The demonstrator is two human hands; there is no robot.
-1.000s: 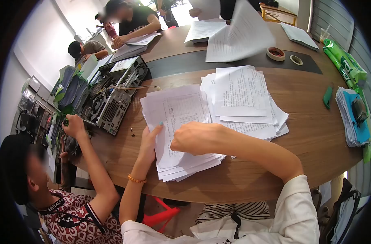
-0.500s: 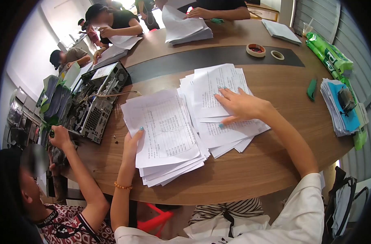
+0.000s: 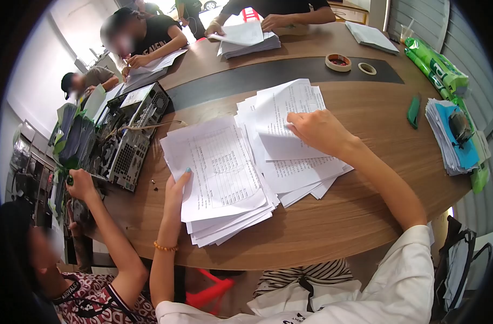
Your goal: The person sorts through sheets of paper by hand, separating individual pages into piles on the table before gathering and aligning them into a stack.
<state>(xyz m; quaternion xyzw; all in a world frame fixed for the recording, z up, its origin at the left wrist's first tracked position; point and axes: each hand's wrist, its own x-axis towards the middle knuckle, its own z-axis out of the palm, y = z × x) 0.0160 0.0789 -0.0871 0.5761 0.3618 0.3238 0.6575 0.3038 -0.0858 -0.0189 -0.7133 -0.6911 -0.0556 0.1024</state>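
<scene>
Two stacks of printed sheets lie side by side on the wooden table. My left hand (image 3: 176, 193) grips the lower left edge of the left stack (image 3: 225, 173), its thumb on top and the other fingers hidden beneath. Over the right stack (image 3: 295, 175), my right hand (image 3: 321, 129) is closed in a pinch on the top sheet (image 3: 281, 113), which bends up a little near the fingertips.
An opened computer case (image 3: 136, 146) stands at the left, beside a seated person's arm (image 3: 109, 216). Two tape rolls (image 3: 338, 63), a green cutter (image 3: 413, 111) and a bundle of papers (image 3: 451, 137) are at the right. Other people handle papers across the table.
My right hand moved from the left stack to the right one, lay spread there, then closed on its top sheet. My left hand stayed on the left stack. The view shifted.
</scene>
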